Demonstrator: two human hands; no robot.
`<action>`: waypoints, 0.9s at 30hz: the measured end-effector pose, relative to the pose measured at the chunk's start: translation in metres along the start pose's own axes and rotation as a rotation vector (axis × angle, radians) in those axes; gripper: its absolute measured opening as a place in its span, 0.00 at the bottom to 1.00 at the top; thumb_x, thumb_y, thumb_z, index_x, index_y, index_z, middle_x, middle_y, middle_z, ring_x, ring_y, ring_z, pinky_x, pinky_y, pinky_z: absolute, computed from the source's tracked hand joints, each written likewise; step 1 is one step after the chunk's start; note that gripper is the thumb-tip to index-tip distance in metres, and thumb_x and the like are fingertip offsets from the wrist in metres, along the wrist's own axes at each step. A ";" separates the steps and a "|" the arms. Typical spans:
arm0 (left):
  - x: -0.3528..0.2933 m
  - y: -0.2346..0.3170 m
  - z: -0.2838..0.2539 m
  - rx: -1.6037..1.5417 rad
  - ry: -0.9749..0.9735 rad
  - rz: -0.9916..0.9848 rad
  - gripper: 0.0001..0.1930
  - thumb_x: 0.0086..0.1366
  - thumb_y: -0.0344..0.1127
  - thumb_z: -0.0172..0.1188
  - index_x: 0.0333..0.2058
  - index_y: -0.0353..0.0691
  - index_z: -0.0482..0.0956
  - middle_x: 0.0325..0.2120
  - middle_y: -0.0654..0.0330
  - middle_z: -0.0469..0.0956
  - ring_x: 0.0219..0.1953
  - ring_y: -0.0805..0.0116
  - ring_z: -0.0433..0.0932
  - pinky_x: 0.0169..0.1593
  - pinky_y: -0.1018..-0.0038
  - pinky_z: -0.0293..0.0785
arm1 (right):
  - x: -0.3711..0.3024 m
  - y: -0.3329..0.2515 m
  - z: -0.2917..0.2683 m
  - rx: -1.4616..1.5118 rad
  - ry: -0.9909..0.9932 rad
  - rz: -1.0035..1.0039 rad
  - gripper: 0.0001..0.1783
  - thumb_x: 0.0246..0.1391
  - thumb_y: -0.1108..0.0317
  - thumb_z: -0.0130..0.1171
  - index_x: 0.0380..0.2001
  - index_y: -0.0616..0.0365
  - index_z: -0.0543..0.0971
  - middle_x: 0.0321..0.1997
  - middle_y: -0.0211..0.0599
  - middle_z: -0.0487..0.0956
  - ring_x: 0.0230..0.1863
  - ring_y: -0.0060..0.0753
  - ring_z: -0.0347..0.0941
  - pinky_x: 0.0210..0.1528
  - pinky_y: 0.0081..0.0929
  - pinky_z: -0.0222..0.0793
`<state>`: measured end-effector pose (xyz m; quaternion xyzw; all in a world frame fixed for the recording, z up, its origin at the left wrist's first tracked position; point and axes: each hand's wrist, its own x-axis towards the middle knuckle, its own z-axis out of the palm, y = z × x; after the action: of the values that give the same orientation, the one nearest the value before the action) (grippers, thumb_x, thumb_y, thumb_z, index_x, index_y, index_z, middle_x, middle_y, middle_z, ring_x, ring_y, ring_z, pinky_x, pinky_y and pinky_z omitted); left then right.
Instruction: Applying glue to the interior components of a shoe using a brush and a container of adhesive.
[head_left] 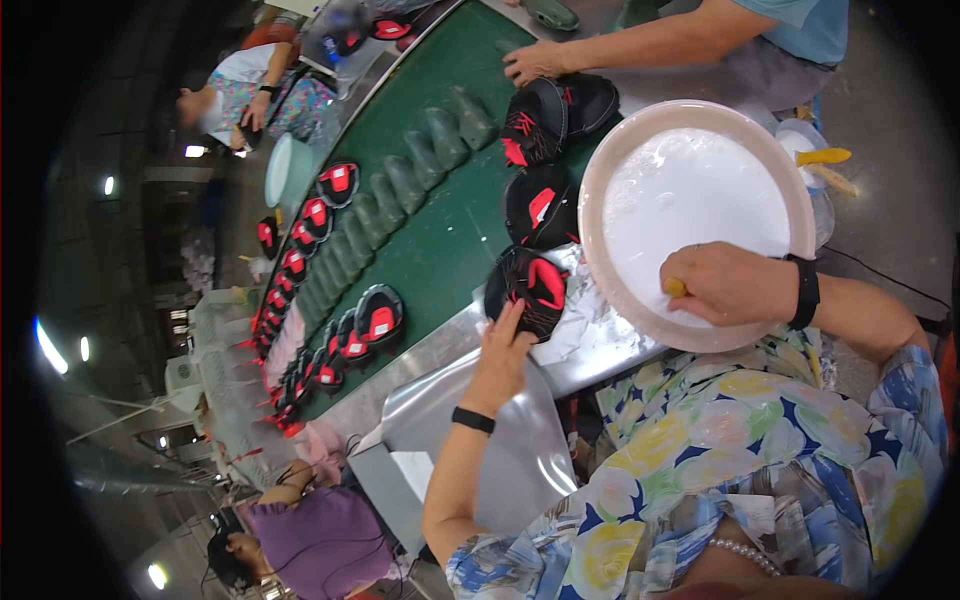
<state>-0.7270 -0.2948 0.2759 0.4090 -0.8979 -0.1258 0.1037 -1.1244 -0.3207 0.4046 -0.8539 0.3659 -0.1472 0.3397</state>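
My left hand [497, 365] has its fingers on the near edge of a black and red shoe upper [512, 275], which lies at the edge of the green belt. My right hand [728, 285] is closed around a yellowish handle [676, 287], only its rounded end showing. That hand is over the near right part of a large pinkish basin [597, 250] holding white liquid. Whatever is at the handle's other end is hidden. Beyond my shoe upper sit more black and red ones [540, 207], close to the basin's left side.
A green conveyor belt [440, 245] carries rows of dark shoe lasts [405, 185] and shoe uppers [380, 318]. A co-worker's hand [535, 62] reaches over its far end. Yellow-handled brushes [825, 156] stand right of the basin. A shiny metal sheet [480, 430] lies below my left hand.
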 end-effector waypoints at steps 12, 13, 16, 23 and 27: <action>0.081 -0.047 0.010 -0.130 0.269 -0.674 0.11 0.65 0.30 0.61 0.45 0.35 0.80 0.37 0.46 0.84 0.38 0.49 0.84 0.45 0.60 0.80 | -0.020 0.017 -0.045 -0.030 0.359 -0.031 0.09 0.58 0.68 0.63 0.33 0.59 0.74 0.33 0.43 0.79 0.36 0.49 0.76 0.41 0.38 0.70; 0.074 -0.054 -0.007 -0.350 0.337 -0.638 0.13 0.63 0.26 0.58 0.47 0.36 0.79 0.44 0.48 0.83 0.40 0.51 0.84 0.44 0.62 0.79 | -0.025 0.020 -0.049 -0.038 0.380 -0.022 0.09 0.58 0.67 0.64 0.34 0.59 0.75 0.33 0.43 0.79 0.37 0.47 0.77 0.42 0.37 0.70; 0.053 -0.041 -0.075 -1.265 0.476 -0.649 0.22 0.65 0.22 0.57 0.59 0.33 0.74 0.44 0.55 0.81 0.39 0.67 0.84 0.41 0.70 0.84 | -0.035 0.033 -0.065 0.058 0.451 0.019 0.09 0.60 0.66 0.63 0.37 0.59 0.76 0.35 0.41 0.80 0.38 0.45 0.77 0.44 0.35 0.71; 0.079 0.042 -0.102 -1.314 0.295 -0.571 0.24 0.72 0.34 0.57 0.64 0.34 0.68 0.55 0.52 0.76 0.52 0.58 0.80 0.55 0.64 0.79 | 0.019 -0.006 -0.081 0.295 0.509 -0.398 0.11 0.61 0.64 0.64 0.37 0.59 0.75 0.36 0.40 0.80 0.38 0.45 0.77 0.43 0.36 0.71; 0.098 0.055 -0.076 -1.219 0.409 -0.465 0.24 0.72 0.34 0.57 0.64 0.34 0.68 0.56 0.51 0.76 0.53 0.57 0.79 0.57 0.63 0.78 | 0.013 -0.008 -0.089 0.093 0.527 -0.307 0.12 0.60 0.64 0.64 0.34 0.59 0.73 0.31 0.39 0.80 0.33 0.46 0.77 0.37 0.37 0.71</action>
<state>-0.8070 -0.3452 0.3734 0.4753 -0.5176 -0.5483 0.4534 -1.1565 -0.3682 0.4749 -0.8150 0.3011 -0.4297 0.2457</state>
